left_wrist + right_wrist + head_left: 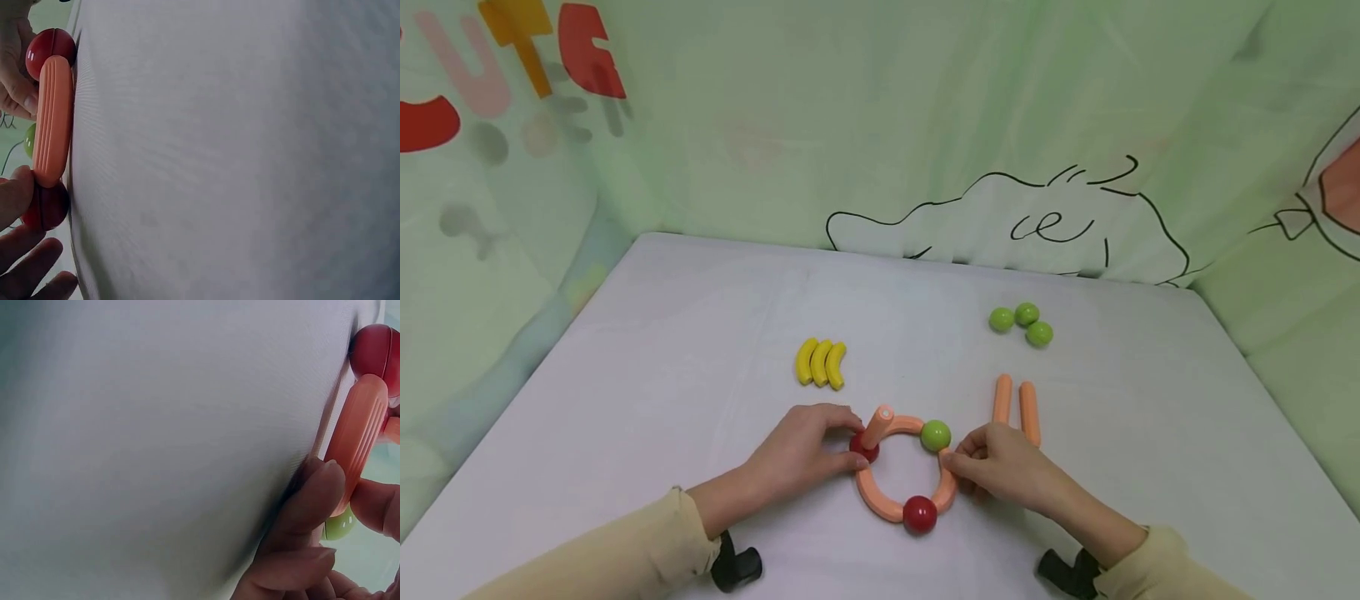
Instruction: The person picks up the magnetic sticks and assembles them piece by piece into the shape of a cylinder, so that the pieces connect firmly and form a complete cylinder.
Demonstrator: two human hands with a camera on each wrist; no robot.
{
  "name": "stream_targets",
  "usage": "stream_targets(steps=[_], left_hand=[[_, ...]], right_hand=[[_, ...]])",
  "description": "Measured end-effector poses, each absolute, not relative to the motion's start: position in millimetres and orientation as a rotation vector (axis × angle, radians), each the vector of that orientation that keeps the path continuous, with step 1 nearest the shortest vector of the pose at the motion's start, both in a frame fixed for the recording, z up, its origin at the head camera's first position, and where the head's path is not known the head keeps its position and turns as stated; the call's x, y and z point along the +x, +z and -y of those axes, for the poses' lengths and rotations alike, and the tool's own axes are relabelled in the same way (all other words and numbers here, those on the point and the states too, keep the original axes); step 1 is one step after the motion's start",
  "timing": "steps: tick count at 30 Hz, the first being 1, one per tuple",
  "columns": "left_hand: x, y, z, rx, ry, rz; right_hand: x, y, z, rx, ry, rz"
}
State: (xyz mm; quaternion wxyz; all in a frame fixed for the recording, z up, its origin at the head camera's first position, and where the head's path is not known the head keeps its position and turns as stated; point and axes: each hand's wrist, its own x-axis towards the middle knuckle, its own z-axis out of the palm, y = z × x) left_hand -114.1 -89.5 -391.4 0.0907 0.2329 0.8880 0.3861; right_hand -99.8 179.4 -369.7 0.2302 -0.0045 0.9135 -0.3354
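Note:
A ring of curved orange sticks lies on the table in the head view, joined by a green ball, a front red ball and a left red ball. From the left red ball a straight orange stick stands up, slightly tilted. My left hand holds that left ball between thumb and fingers. On the ring's other side, my right hand pinches the right curved orange stick. In the right wrist view, thumb and fingertips sit at this ridged stick's end near the green ball.
Several yellow curved sticks lie side by side beyond my left hand. Two straight orange sticks lie just past my right hand. Three green balls are grouped farther back. A printed cloth hangs behind the table.

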Motion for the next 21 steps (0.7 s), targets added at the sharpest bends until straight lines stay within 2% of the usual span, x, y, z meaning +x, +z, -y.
stream_targets(steps=[9,21], left_hand=[[-114.1,-390.5,93.7,0.914,0.972,-2.648],[-113.9,-393.0,95.2,0.880,1.037,-2.651]], right_hand=[[-98.5,-371.1,-182.6,-0.045,-0.937,-2.498],[-99.1,-371.5,-183.0,-0.018,-1.007,-2.435]])
